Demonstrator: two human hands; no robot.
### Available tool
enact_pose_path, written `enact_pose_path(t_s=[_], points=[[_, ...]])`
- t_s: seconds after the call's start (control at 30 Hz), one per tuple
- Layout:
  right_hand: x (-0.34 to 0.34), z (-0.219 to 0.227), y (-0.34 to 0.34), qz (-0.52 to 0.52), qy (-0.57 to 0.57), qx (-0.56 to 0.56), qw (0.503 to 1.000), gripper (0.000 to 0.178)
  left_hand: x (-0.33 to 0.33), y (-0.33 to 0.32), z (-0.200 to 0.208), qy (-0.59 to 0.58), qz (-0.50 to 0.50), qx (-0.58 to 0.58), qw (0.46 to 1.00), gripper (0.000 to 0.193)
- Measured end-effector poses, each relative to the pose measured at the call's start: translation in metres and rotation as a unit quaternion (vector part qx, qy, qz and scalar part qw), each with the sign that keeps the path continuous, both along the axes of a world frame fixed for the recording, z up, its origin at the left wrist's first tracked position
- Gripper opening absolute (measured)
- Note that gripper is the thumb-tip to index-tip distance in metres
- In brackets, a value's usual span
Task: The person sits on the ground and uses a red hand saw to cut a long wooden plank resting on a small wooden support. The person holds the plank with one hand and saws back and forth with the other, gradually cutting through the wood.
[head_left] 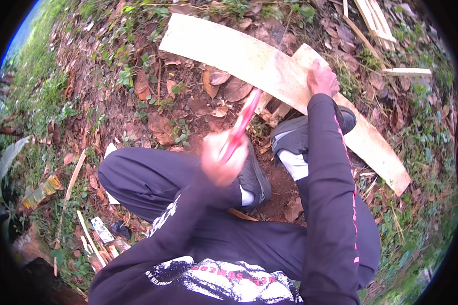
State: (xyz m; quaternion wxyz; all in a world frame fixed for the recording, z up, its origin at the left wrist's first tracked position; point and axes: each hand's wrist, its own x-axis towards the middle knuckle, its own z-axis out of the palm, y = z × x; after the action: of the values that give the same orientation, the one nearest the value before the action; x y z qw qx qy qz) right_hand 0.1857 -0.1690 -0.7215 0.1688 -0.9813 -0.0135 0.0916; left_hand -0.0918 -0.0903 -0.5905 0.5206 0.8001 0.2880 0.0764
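My left hand (225, 158), blurred by motion, is closed round the red handle of a hand saw (246, 118). Its thin blade appears almost edge-on and is hard to make out where it meets the board. A long pale wooden board (219, 48) lies slantwise in front of me, raised at its middle on a wood block (274, 109). My right hand (322, 80) grips this board to the right of the saw, with the fingers partly hidden. My right shoe (292, 134) is against the board's near side.
Another wood piece (305, 53) shows beyond the board. Pale offcuts (374, 20) lie at the far right, and a thin stick (409, 71) below them. Wood strips (91, 241) and a small packet (102, 230) rest at the lower left. Leaves and low plants cover the sloping soil.
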Motion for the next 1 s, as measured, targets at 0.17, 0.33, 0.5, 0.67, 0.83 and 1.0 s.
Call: enact_pose_path(t_s=[0.17, 0.33, 0.5, 0.67, 0.83, 1.0], points=[[0.006, -0.011, 0.016, 0.011, -0.002, 0.010, 1.000, 0.069, 0.054, 0.025, -0.054, -0.073, -0.064, 0.246, 0.964, 0.021], [-0.008, -0.025, -0.013, -0.010, -0.017, 0.004, 1.000, 0.071, -0.019, -0.016, -0.010, -0.037, -0.095, 0.080, 0.992, 0.015], [-0.007, 0.003, 0.014, 0.011, -0.021, 0.021, 1.000, 0.069, 0.047, 0.018, -0.043, -0.220, -0.095, 0.499, 0.833, 0.008], [0.001, -0.008, 0.004, -0.002, -0.020, -0.001, 1.000, 0.069, -0.014, -0.017, 0.002, 0.022, -0.047, 0.116, 0.992, 0.005], [-0.004, -0.003, 0.007, 0.007, -0.039, 0.008, 0.999, 0.071, 0.028, -0.003, -0.017, -0.171, -0.105, 0.308, 0.930, 0.005], [-0.006, -0.008, -0.002, -0.003, -0.025, 0.012, 1.000, 0.072, -0.046, -0.026, 0.018, -0.019, 0.011, 0.038, 0.999, 0.011]])
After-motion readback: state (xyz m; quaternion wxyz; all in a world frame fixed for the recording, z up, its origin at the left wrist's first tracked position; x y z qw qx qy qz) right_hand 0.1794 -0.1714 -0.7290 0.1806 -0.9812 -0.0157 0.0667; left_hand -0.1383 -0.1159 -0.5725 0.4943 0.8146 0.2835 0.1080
